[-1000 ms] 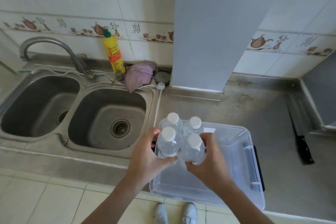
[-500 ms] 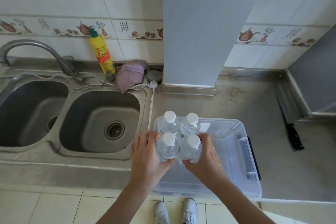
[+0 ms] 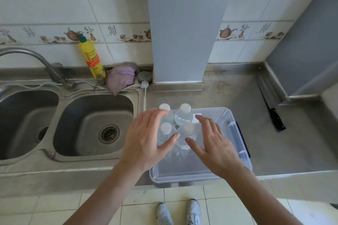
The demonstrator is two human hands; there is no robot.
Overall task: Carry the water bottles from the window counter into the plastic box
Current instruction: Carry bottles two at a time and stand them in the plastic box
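Note:
Several clear water bottles (image 3: 181, 118) with white caps stand upright together in the left end of the clear plastic box (image 3: 236, 133) on the steel counter. My left hand (image 3: 146, 139) hovers just left of the bottles with its fingers spread and straight, holding nothing. My right hand (image 3: 214, 142) hovers to their right, fingers also straight and apart from the bottles. The near bottles are partly hidden behind my thumbs and blurred.
A double steel sink (image 3: 91, 124) with a tap (image 3: 36, 60) lies left of the box. A yellow detergent bottle (image 3: 91, 58) and purple cloth (image 3: 120, 76) sit behind it. A black-handled knife (image 3: 272, 111) lies right. A grey pillar (image 3: 181, 23) rises behind the box.
Both hands lowered the bundle of bottles into the box, then let go and opened, drawing slightly outward and back from the bottles.

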